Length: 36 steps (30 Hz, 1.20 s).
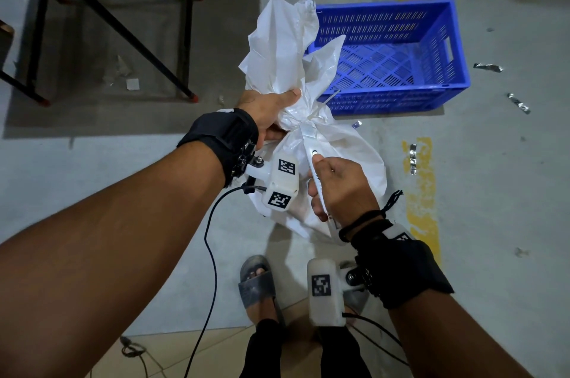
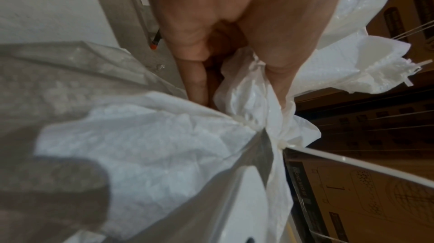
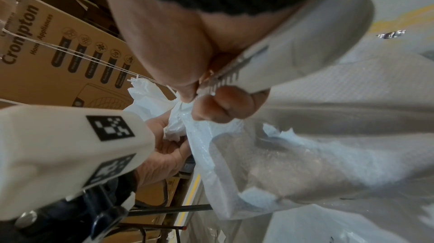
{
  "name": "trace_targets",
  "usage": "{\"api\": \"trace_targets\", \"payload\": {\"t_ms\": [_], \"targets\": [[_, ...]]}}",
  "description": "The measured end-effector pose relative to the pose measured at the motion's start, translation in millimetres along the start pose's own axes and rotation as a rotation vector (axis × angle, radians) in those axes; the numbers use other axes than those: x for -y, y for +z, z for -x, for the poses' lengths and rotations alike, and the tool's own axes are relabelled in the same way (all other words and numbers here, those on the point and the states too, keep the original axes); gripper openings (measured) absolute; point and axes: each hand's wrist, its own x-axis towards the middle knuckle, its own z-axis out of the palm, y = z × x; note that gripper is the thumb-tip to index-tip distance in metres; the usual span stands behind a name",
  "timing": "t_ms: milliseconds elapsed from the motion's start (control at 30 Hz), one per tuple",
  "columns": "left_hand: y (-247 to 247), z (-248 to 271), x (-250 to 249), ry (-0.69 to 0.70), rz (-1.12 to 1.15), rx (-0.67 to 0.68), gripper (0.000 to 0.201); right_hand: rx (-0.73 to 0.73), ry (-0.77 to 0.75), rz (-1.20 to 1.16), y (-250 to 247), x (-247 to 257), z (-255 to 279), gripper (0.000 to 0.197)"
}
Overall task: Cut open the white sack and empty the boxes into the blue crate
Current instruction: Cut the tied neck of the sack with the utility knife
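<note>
A white sack [image 1: 345, 158] stands on the floor, its neck gathered and bound by a white zip tie [image 1: 319, 110]. My left hand [image 1: 271, 113] grips the bunched neck [image 2: 244, 98] just above the tie. My right hand [image 1: 336, 186] holds a white utility knife [image 1: 313, 155] whose tip points up at the tie; the knife handle [image 3: 305, 43] lies across my palm with the thumb on its slider. The blue crate [image 1: 398, 53] sits on the floor behind the sack, with nothing in it. The boxes inside the sack are hidden.
Black metal table legs [image 1: 123, 29] stand at the back left over a dark floor patch. Foil scraps [image 1: 518, 103] lie on the floor to the right, by yellow floor markings [image 1: 422, 192]. My sandalled foot [image 1: 257, 282] is below the sack. Brown cartons [image 3: 58, 52] show in the wrist views.
</note>
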Motion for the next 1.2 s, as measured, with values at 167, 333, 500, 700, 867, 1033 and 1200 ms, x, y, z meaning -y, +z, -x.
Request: {"api": "trace_targets", "payload": {"t_ms": [167, 333, 500, 700, 867, 1033, 1200], "targets": [[-1, 1, 0, -0.001, -0.004, -0.006, 0.055, -0.051, -0.024, 0.054, 3, -6, -1, 0.05], [-2, 3, 0, -0.004, 0.013, 0.0, 0.06, -0.073, -0.027, 0.079, 1, -10, 0, 0.051], [1, 3, 0, 0.007, 0.021, 0.002, 0.06, -0.111, 0.008, 0.143, 0, -10, -5, 0.047], [3, 5, 4, 0.041, 0.007, 0.023, 0.05, 0.009, 0.067, -0.083, -2, -5, -4, 0.046], [1, 9, 4, 0.052, -0.027, 0.041, 0.048, 0.172, 0.167, -0.327, -13, -10, -7, 0.039], [2, 11, 4, 0.06, -0.039, 0.057, 0.045, 0.314, 0.261, -0.377, -28, -8, -17, 0.039], [3, 11, 1, 0.062, -0.057, 0.06, 0.041, 0.37, 0.291, -0.372, -33, -5, -21, 0.039]]}}
